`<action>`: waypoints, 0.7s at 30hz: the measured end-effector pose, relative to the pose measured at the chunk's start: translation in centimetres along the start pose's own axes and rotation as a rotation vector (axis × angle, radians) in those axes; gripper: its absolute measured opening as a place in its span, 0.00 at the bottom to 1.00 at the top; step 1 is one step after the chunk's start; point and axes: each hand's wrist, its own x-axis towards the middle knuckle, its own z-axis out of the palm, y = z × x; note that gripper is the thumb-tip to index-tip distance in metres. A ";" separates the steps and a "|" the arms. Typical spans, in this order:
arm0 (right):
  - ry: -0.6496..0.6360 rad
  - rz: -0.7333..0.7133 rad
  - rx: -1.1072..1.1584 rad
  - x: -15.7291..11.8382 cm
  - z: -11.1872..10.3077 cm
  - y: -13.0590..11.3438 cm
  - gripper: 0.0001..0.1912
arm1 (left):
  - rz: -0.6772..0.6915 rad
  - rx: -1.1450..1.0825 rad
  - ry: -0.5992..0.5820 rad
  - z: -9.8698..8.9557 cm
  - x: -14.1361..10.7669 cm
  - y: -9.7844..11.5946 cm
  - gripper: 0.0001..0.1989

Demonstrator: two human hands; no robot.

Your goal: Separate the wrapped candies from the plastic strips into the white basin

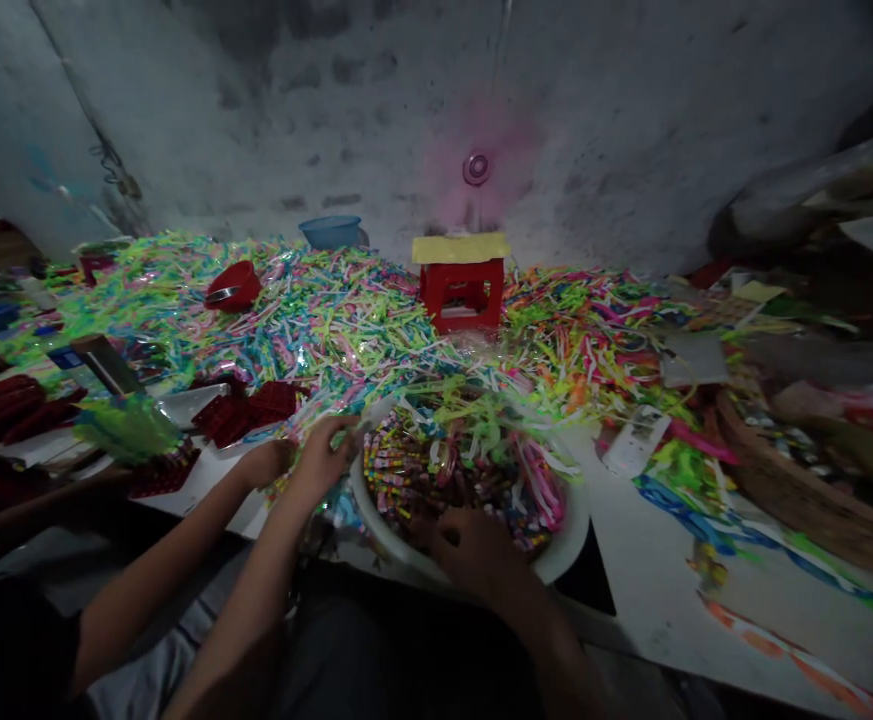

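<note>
A round white basin point(577, 540) stands in front of me, filled with short striped sticks point(391, 475) and translucent green and pink plastic strips point(481, 405). My left hand point(322, 458) is at the basin's left rim, its fingers bent over the edge. Inside the front of the basin, my right hand point(473, 545) reaches down among the sticks with fingers curled. Its fingertips are in shadow, so what they hold cannot be made out. Just left of my left hand is another person's hand point(265, 465), its fingers partly hidden.
A large heap of coloured strips point(316, 330) covers the table's back. On it stand a red stool point(466, 310), a red bowl point(233, 287) and a blue basin point(331, 232). A pink fan point(477, 168) spins behind. Dark red racks point(256, 410) lie left; a white device point(637, 440) lies right.
</note>
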 end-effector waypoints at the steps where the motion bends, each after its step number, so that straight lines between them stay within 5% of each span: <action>1: 0.017 0.005 0.016 0.0 0.0 0.1 0.31 | 0.093 -0.029 -0.080 0.6 -0.2 1.2 0.12; 4: 0.051 0.004 0.088 -0.1 -0.4 0.2 0.30 | 0.280 -0.024 -0.294 2.3 -0.4 4.4 0.14; 9: -0.048 -0.031 0.337 -0.5 -1.5 0.1 0.18 | 0.209 0.269 -0.525 4.3 -0.4 5.8 0.22; 12: -0.108 -0.095 0.479 -0.8 -2.0 0.0 0.07 | 0.171 0.358 -0.502 5.0 -1.4 5.4 0.27; 16: -0.121 -0.172 0.504 -0.8 -2.0 0.0 0.11 | 0.155 0.336 -0.447 5.4 -2.9 5.4 0.27; 18: -0.053 -0.147 0.553 -0.7 -1.9 0.4 0.10 | 0.147 0.262 -0.447 5.4 -3.4 5.8 0.27; 21: 0.231 -0.015 0.716 -0.4 -1.5 1.3 0.14 | 0.104 0.174 -0.468 5.1 -4.2 7.0 0.29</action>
